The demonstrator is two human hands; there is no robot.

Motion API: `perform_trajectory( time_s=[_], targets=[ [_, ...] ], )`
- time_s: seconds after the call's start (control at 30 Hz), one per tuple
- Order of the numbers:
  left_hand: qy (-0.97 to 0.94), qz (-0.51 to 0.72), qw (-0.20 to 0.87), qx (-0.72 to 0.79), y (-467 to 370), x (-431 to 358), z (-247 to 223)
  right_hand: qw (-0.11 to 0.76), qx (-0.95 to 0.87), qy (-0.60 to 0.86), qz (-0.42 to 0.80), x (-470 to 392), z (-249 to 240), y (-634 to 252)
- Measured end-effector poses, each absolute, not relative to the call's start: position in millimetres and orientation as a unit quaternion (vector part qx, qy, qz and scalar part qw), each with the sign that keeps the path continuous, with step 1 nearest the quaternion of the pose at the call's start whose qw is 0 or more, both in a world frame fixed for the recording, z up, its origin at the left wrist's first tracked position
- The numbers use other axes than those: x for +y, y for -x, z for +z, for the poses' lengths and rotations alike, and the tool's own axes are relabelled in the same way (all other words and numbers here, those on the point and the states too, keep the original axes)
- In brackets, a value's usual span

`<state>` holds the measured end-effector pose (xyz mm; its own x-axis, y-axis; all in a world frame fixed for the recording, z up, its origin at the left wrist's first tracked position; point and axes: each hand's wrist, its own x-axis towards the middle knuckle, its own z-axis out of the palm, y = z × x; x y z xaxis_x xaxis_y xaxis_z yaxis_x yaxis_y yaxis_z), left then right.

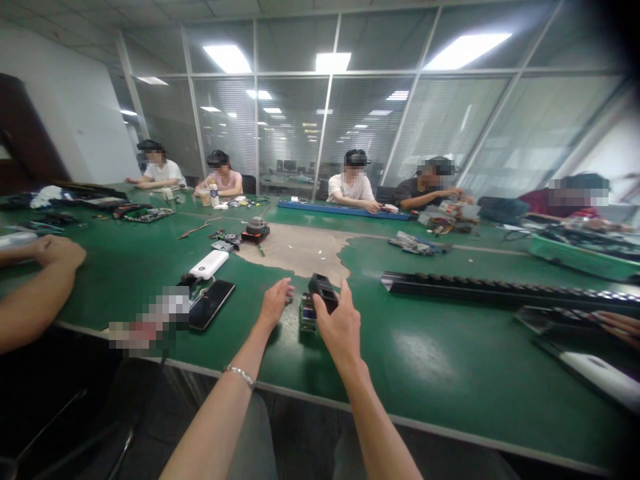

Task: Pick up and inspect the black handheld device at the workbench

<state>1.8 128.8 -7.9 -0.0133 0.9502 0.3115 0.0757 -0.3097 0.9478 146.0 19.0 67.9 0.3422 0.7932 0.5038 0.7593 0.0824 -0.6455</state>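
A black boxy part [324, 291] sits tilted over a small green circuit-board assembly [308, 315] on the green table. My right hand [340, 320] is wrapped round the right side of the black part, thumb against its near face. To the left of the assembly, my left hand [276, 301] is raised a little apart from it, with its fingers curled. Whether something small is between those fingertips is too blurred to tell. A silvery bracelet circles my left wrist.
A black phone [212, 304], a white power bank [209, 265] and cables lie to the left. Behind my hands is a bare brown patch [295, 250]. A long black rail [480, 291] stretches right. Several people sit across; another person's arm [40, 287] rests at the left.
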Motion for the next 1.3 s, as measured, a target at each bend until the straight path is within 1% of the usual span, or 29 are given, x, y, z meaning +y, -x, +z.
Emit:
perform_trajectory(
  time_s=[0.13,0.37,0.7,0.97,1.17,1.3],
  targets=[
    [-0.589,0.553,0.389,0.441,-1,132,-12,0.490,-0.550,0.677,0.007,16,53,-177],
    [-0.595,0.545,0.387,0.445,-1,133,-12,0.451,-0.558,0.696,0.002,8,4,-204],
    [-0.595,0.548,0.385,0.445,-1,132,-12,0.436,-0.578,0.690,-0.017,7,-16,-203],
    [-0.595,0.543,0.390,0.446,-1,132,-13,0.436,-0.574,0.692,-0.035,6,-18,-203],
    [-0.596,0.546,0.387,0.444,-1,131,-11,0.419,-0.573,0.704,-0.004,3,-7,-202],
    [-0.594,0.548,0.389,0.442,-1,132,-11,0.458,-0.554,0.694,0.023,1,13,-195]
  ],
)
